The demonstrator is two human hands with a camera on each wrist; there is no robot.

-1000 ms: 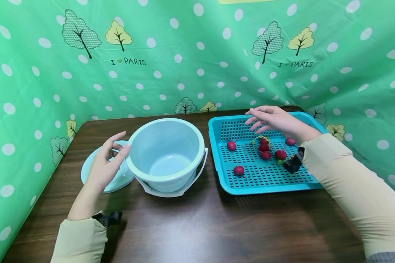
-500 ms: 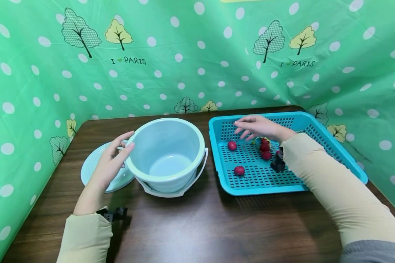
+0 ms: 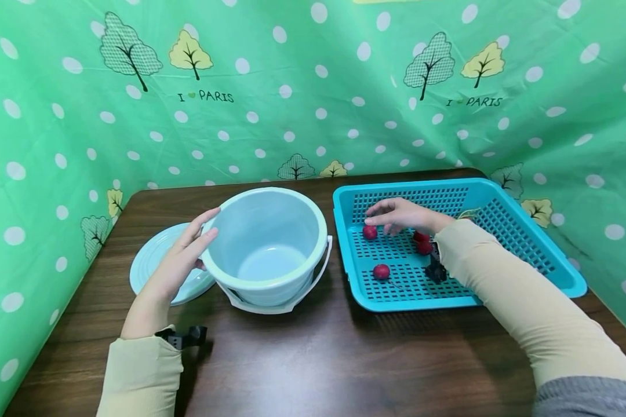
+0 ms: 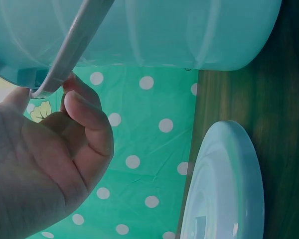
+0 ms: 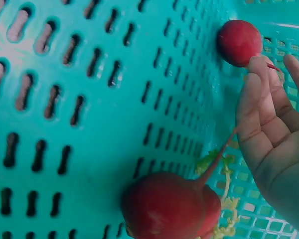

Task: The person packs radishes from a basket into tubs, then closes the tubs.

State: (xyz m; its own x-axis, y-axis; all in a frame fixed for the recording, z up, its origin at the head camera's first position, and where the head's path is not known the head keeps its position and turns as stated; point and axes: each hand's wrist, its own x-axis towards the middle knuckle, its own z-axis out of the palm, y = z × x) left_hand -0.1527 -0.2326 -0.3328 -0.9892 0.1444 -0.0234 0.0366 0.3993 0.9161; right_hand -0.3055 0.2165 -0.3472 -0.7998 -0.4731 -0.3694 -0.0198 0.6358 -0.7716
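Observation:
A light blue bucket with a white handle stands upright on the table. My left hand holds its left rim, with thumb and index finger at the rim and the other fingers curled beneath the handle's end. To the right is a blue mesh basket with several red radishes in it. My right hand reaches into the basket, fingers loosely bent, fingertips right beside a radish near the back left corner. Other radishes with thin roots and leaves lie under the palm side.
A round light blue lid lies on the table left of the bucket, partly behind my left hand. One radish sits alone toward the basket's front left. Green polka-dot cloth hangs behind the dark wooden table.
My left hand has moved right onto the bucket's rim. The right hand has moved left and lowered into the basket toward the back left radish. Bucket and basket have stayed in place.

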